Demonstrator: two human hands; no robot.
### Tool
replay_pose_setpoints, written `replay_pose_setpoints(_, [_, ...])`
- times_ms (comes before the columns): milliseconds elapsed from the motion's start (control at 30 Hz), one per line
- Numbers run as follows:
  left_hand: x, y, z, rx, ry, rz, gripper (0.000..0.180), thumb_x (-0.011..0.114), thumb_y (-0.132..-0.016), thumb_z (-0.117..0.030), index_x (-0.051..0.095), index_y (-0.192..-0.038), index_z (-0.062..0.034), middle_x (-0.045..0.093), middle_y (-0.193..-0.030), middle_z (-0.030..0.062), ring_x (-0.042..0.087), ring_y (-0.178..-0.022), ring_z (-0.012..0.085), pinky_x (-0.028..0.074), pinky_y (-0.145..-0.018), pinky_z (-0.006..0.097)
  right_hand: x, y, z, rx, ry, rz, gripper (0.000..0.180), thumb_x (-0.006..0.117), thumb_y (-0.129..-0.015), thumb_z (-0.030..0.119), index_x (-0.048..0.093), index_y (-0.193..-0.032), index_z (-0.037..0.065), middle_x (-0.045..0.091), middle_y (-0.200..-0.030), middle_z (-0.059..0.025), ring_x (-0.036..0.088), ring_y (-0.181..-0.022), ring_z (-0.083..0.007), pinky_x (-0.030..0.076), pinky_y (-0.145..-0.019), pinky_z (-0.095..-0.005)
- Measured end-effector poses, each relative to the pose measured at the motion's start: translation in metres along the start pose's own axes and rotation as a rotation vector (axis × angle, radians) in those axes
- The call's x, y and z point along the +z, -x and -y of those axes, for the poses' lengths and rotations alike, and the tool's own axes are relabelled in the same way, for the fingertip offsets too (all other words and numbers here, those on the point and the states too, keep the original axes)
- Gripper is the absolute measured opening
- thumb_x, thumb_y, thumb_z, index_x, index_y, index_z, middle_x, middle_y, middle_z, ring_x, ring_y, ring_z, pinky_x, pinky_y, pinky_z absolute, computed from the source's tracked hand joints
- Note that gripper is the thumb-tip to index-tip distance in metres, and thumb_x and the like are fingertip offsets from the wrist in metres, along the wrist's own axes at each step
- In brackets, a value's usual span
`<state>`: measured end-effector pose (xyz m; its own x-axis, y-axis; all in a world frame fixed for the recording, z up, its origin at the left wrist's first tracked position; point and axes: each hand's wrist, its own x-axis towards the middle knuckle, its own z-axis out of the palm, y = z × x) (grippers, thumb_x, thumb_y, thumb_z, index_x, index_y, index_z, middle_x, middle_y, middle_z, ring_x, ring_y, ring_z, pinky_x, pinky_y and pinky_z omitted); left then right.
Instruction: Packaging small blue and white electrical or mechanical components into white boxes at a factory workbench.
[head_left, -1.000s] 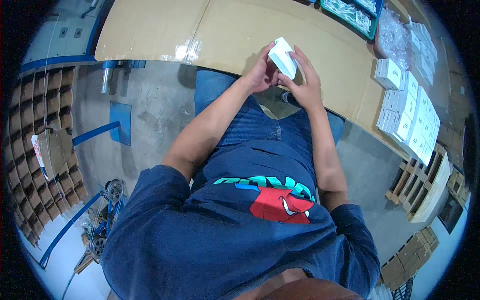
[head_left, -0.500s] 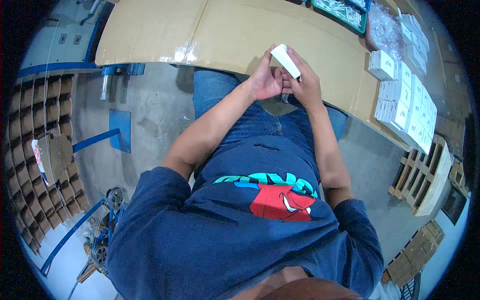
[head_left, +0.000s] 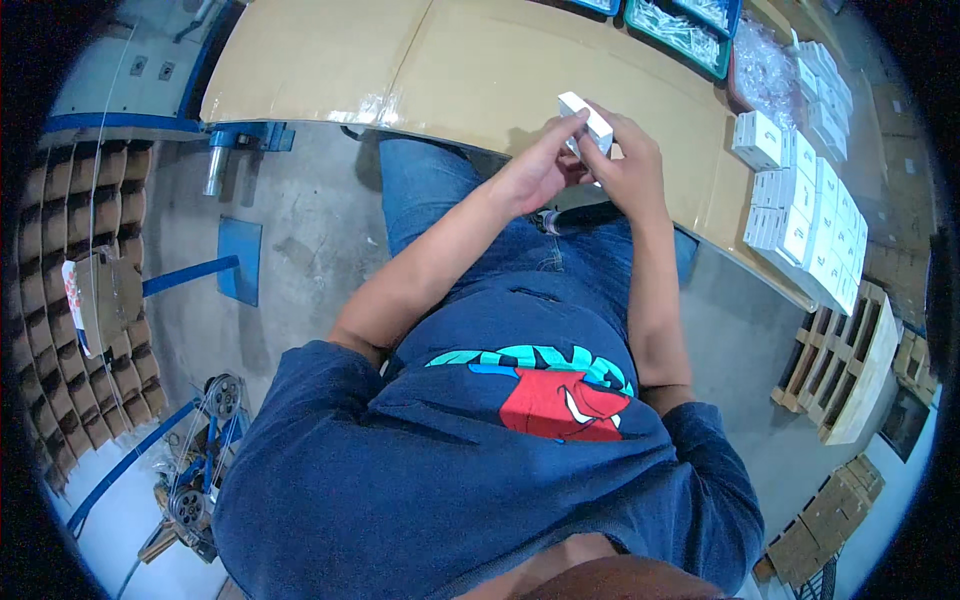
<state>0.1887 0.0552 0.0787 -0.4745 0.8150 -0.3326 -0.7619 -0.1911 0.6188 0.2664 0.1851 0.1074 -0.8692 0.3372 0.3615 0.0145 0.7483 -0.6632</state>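
Small white rectangular carton [head_left: 586, 121] gripped by both hands, left [head_left: 535, 172] and right [head_left: 625, 165], above smooth tan tabletop [head_left: 480, 70].

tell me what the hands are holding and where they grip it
Both hands hold one small white box above the cardboard-covered table. The left hand pinches its near left end with the fingertips; the right hand wraps its right side from behind.

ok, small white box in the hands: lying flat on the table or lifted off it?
Lifted. The small white box is tilted, pinched between the left hand and right hand above the cardboard-covered table.
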Motion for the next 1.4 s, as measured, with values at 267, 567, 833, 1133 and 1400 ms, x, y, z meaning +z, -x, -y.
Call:
replay_pose_setpoints(267, [0.019,0.02,-0.024,-0.012,0.114,-0.061,0.046,0.053,-0.099,-0.052,0.059,-0.12,-0.0119,0.067,-0.105,0.0042,0.067,-0.097,0.0197,0.053,-0.083,0.033,-0.005,0.006,0.02,0.091,-0.32,0.108,0.046,0.077,-0.089,0.028,0.067,-0.128,0.007,0.069,-0.116,-0.011,0.068,-0.103,-0.0231,0.055,-0.083,-0.0339])
replay_pose_setpoints(567, [0.047,0.028,-0.03,-0.118,0.107,-0.044,0.044,0.056,-0.098,-0.053,0.062,-0.12,-0.0158,0.068,-0.107,0.0019,0.066,-0.101,0.0182,0.054,-0.087,0.035,-0.019,0.004,0.03,0.155,-0.509,0.077,0.057,0.067,-0.096,0.03,0.051,-0.148,0.011,0.062,-0.136,-0.015,0.064,-0.117,-0.0265,0.049,-0.099,-0.0373])
replay_pose_setpoints(833, [0.053,0.024,-0.034,-0.144,0.121,0.001,0.042,0.057,-0.098,-0.054,0.059,-0.12,-0.0179,0.065,-0.102,-0.0009,0.063,-0.094,0.0143,0.049,-0.084,0.033,-0.023,-0.005,0.027,0.065,-0.52,0.067,0.048,0.059,-0.1,0.025,0.054,-0.143,0.005,0.06,-0.136,-0.0179,0.059,-0.125,-0.0297,0.045,-0.105,-0.0369])
replay_pose_setpoints(1133, [0.05,0.022,-0.037,-0.133,0.103,-0.039,0.039,0.056,-0.099,-0.052,0.059,-0.118,-0.0177,0.064,-0.098,0.0003,0.06,-0.088,0.0133,0.046,-0.078,0.03,-0.012,-0.01,0.017,0.025,-0.545,0.003,0.045,0.052,-0.101,0.026,0.057,-0.139,0.001,0.057,-0.14,-0.0222,0.055,-0.13,-0.0334,0.042,-0.109,-0.0399])
replay_pose_setpoints(1400, [0.052,0.016,-0.04,-0.118,0.015,-0.069,0.045,0.055,-0.098,-0.054,0.06,-0.116,-0.0121,0.064,-0.097,0.0026,0.061,-0.089,0.0146,0.048,-0.083,0.032,-0.01,-0.014,0.015,0.065,-0.617,0.007,0.046,0.048,-0.1,0.026,0.057,-0.137,0.0,0.057,-0.14,-0.0231,0.055,-0.131,-0.0361,0.041,-0.11,-0.0419])
